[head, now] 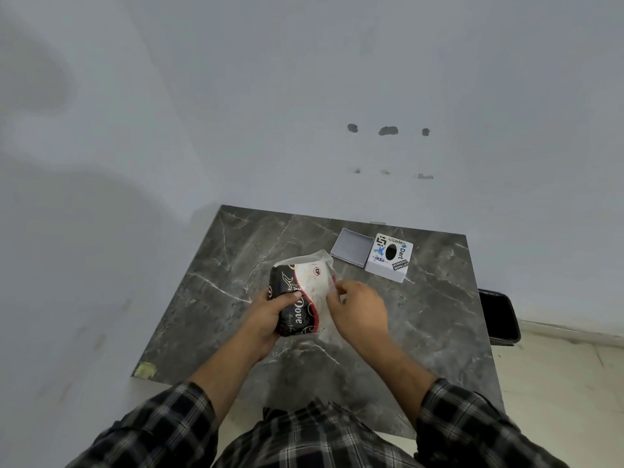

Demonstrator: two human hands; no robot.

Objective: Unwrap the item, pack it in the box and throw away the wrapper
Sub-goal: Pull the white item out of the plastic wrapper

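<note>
I hold a wrapped pack [299, 298] in black, red and white plastic printed "Dove" above the middle of the dark marble table [236, 265]. My left hand [270, 315] grips its black left side, thumb across the front. My right hand [358, 310] pinches the clear white wrapper edge [329, 282] on the pack's right side. At the table's back right stands a white box [390, 258] with stickers and a dark oval opening on top. Its grey lid [349, 248] lies open side up, touching the box's left side.
A black bin [499, 315] stands on the floor just past the table's right edge. The table sits in a corner, with pale walls behind and to the left. A yellowish patch [146, 369] marks the near left table corner.
</note>
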